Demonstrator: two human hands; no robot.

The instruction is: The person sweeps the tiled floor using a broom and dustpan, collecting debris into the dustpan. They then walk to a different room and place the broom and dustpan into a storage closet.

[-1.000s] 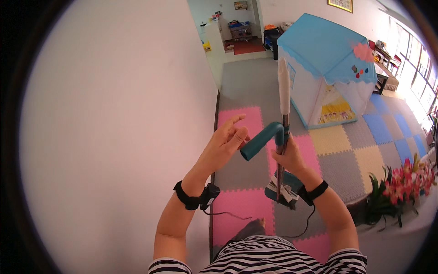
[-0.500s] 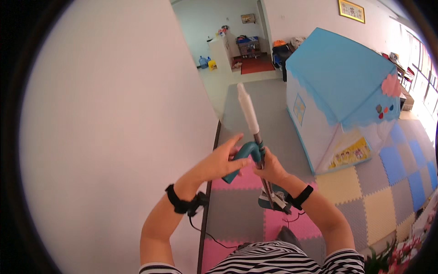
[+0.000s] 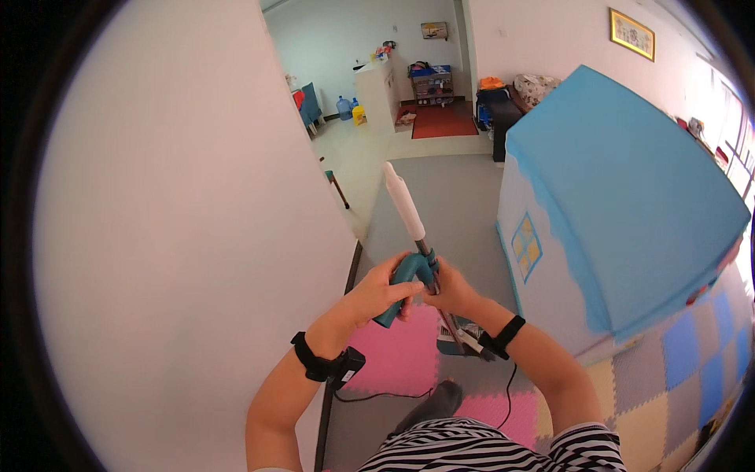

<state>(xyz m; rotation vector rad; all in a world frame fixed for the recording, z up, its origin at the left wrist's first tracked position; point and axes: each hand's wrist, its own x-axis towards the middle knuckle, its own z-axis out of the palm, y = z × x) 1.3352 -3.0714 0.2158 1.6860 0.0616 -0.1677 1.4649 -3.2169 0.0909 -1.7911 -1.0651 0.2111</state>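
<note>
My left hand is closed around a teal, hook-shaped handle, thumb across its near side. Beside it, my right hand wraps round a slim metal pole of a broom, whose long white grip points up and forward. The hooked handle and the pole meet at a teal clip between my hands. Below, partly hidden by my right wrist, are the broom's white lower end and a dark teal dustpan, held close together. Both wrists wear black straps with devices.
A white wall runs close along my left. To the right stands a blue-roofed play tent on coloured foam mats. Ahead, grey flooring leads to a red mat, a white cabinet and a shoe rack. A stool leg sticks out past the wall.
I have moved forward, so the tent is nearer and more of the far room shows. My left fingers have closed on the hooked handle. The broom and dustpan came along.
</note>
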